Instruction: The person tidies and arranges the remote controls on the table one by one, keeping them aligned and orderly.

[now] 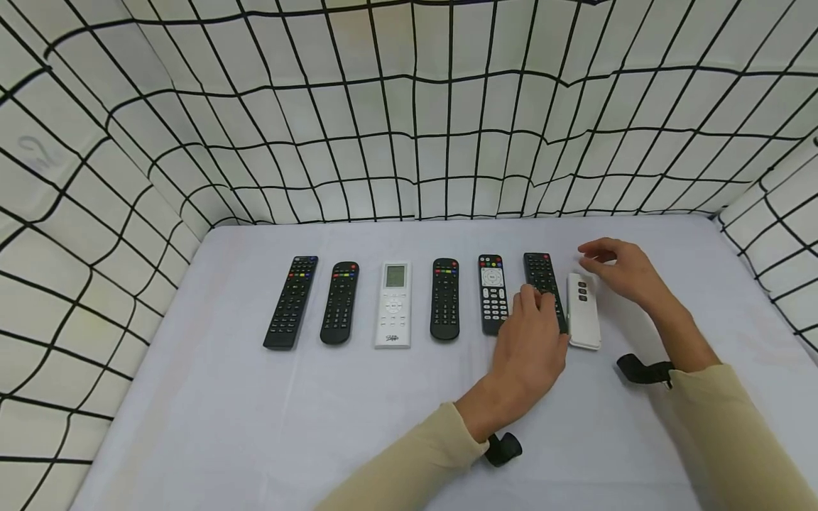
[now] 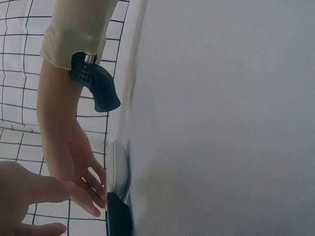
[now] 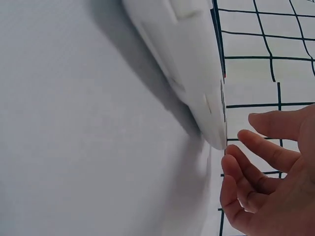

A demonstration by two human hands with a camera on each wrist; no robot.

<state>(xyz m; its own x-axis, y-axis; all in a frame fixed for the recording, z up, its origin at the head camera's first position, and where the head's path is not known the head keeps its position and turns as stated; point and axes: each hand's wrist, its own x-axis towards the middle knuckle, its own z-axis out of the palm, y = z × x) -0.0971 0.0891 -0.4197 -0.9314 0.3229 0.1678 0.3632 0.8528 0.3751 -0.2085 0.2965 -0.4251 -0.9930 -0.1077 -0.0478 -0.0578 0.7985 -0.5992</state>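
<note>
My left hand (image 1: 530,355) hovers over the lower part of a slim black remote control (image 1: 540,268), its fingers overlapping it in the head view. In the left wrist view this hand (image 2: 27,194) has thumb and finger apart, with nothing between them. My right hand (image 1: 623,270) is beside the top end of a small white remote control (image 1: 584,319) with a few dark buttons. Seen from the right wrist, the right hand's (image 3: 270,172) fingers are loosely bent and hold nothing, close to the end of the white remote (image 3: 192,64).
Left of my hands lie a black remote with a white button panel (image 1: 492,277), a black remote (image 1: 445,301), a white remote with a display (image 1: 393,312) and two more black remotes (image 1: 339,305). A black net (image 1: 415,135) over white walls surrounds the white-covered table (image 1: 255,426).
</note>
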